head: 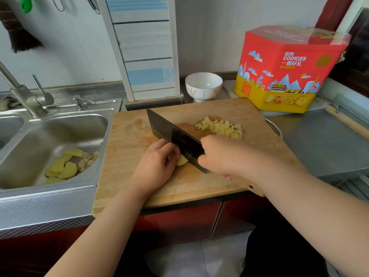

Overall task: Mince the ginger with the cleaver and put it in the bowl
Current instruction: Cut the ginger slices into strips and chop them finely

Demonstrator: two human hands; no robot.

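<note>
The right hand (219, 154) is wrapped around the cleaver (173, 134) handle, the dark blade slanting away to its left. Just left of the blade, the left hand (157, 162) curls its fingers over an uncut ginger piece (182, 161), pinning it to the wooden cutting board (199, 186). Beyond the right hand lies a pile of chopped ginger (221, 127). Farther back stands the white bowl (203, 85), beside a red cookie tin (287, 70). Left of the left hand, peelings (65, 166) sit in the sink (50, 126).

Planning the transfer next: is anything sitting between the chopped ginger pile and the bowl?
Nothing visible. From the chopped ginger pile the bare cutting board runs to its far edge, and the white bowl stands just beyond. The cookie tin is off to the right, the cleaver to the left.
</note>
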